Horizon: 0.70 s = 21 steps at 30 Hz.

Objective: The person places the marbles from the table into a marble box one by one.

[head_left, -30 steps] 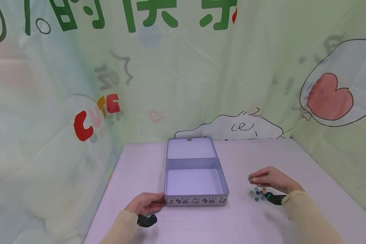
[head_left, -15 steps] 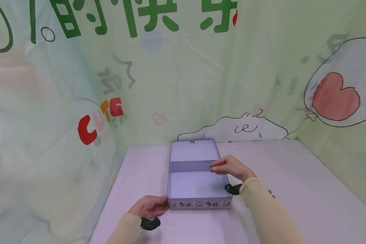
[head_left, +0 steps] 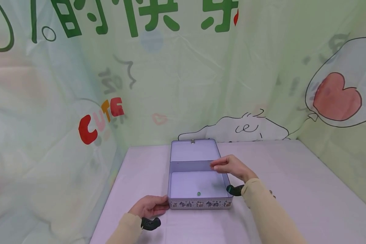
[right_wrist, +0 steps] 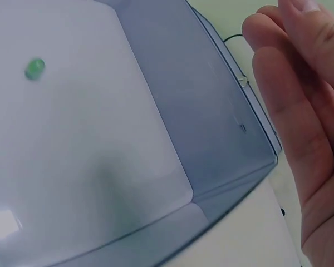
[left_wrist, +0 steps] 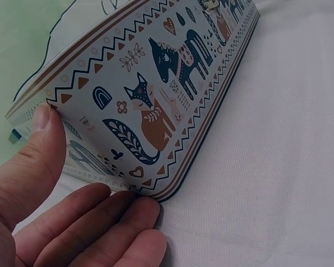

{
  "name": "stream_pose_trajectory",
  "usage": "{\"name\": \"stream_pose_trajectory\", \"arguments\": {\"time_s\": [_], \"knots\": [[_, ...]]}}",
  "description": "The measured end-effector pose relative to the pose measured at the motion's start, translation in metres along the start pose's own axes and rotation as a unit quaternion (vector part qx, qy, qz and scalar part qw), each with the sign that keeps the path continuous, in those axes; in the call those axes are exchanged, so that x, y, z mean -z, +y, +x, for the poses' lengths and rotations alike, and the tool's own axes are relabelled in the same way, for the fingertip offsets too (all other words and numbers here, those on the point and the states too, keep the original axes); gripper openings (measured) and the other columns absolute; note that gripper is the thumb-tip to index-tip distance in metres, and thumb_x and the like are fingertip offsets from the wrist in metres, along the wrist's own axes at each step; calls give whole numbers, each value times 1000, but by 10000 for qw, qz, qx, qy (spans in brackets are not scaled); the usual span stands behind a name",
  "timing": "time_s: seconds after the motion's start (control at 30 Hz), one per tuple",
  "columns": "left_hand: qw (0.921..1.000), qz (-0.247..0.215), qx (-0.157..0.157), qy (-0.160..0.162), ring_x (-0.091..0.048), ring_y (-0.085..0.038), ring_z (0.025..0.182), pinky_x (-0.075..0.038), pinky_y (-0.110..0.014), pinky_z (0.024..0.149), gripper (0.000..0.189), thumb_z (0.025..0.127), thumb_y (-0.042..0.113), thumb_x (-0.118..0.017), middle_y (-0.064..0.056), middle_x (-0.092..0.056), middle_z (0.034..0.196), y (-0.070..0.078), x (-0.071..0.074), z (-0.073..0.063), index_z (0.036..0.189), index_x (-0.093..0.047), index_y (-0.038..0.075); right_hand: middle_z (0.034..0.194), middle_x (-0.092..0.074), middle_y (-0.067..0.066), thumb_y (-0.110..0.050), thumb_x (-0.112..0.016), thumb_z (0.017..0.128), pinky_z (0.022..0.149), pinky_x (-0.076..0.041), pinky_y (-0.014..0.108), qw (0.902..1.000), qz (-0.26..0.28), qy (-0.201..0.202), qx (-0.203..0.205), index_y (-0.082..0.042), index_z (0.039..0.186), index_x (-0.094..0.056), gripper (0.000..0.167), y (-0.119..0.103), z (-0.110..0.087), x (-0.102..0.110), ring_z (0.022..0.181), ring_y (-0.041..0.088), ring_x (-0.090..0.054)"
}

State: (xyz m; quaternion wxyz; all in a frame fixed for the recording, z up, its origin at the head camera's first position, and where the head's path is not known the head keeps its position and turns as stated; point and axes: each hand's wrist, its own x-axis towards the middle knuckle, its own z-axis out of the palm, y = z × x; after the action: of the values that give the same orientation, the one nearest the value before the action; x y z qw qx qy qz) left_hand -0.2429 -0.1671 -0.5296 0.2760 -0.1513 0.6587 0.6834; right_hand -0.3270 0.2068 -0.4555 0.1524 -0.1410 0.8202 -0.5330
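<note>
A hinged tin box (head_left: 200, 203) stands with its lid (head_left: 195, 150) tipped back; foxes and horses are printed on its front. One green marble (head_left: 199, 194) lies on the box floor near the front wall, and the same marble (right_wrist: 35, 68) looks blurred in the right wrist view. Above the box's right side is my right hand (head_left: 231, 166), thumb and fingers slightly parted with nothing between them. At the front left corner, my left hand (head_left: 150, 206) touches the box; the left thumb (left_wrist: 42, 125) lies on its side, the fingers beside the bottom corner.
Brownish marbles (head_left: 272, 194) peek out on the table beyond my right sleeve (head_left: 265, 206), which hides others of the group. The pale tablecloth (head_left: 292, 169) reaches back to a printed cloth backdrop (head_left: 186, 84). Black wrist cameras (head_left: 150, 223) are on both wrists.
My right hand has moved left from the marble group to above the box and let go of the green marble, which now lies inside. My left hand stays at the box corner.
</note>
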Motion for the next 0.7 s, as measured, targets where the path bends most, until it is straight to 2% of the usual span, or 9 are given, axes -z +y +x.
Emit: {"name": "stream_pose_trajectory", "arguments": {"time_s": [0.2, 0.43, 0.57, 0.7], "knots": [[10000, -3, -37, -1, -76, -25, 100, -60, -42, 96, 46, 95, 19, -75, -20, -76, 113, 0, 1, 0, 127, -64, -11, 134, -66, 25, -19, -71, 98, 100, -58, 38, 9997, -117, 206, -34, 4, 131, -65, 41, 15, -22, 30, 121, 36, -68], [9999, 46, -111, -55, -76, -25, 101, -59, -44, 98, 46, 95, 18, -75, -23, -74, 119, -1, 1, 1, 128, -63, -11, 139, -62, 28, -27, -69, 99, 94, -60, 29, 9958, -462, 617, -492, 9, 138, -57, 55, 68, -88, 94, 122, 32, -68], [9999, 53, -100, -40, -75, -26, 102, -59, -45, 99, 48, 94, 19, -76, -24, -73, 119, 0, 1, 0, 129, -63, -11, 137, -63, 29, -26, -69, 100, 91, -61, 26, 9932, -469, 764, -741, 12, 138, -55, 56, 95, -119, 119, 114, 22, -71], [10000, 37, -70, -53, -75, -25, 101, -59, -43, 98, 47, 94, 20, -76, -22, -75, 116, -1, 1, 0, 128, -64, -10, 134, -65, 28, -23, -69, 99, 89, -61, 26, 9913, -461, 895, -851, 13, 136, -56, 53, 114, -130, 127, 106, 12, -73]]}}
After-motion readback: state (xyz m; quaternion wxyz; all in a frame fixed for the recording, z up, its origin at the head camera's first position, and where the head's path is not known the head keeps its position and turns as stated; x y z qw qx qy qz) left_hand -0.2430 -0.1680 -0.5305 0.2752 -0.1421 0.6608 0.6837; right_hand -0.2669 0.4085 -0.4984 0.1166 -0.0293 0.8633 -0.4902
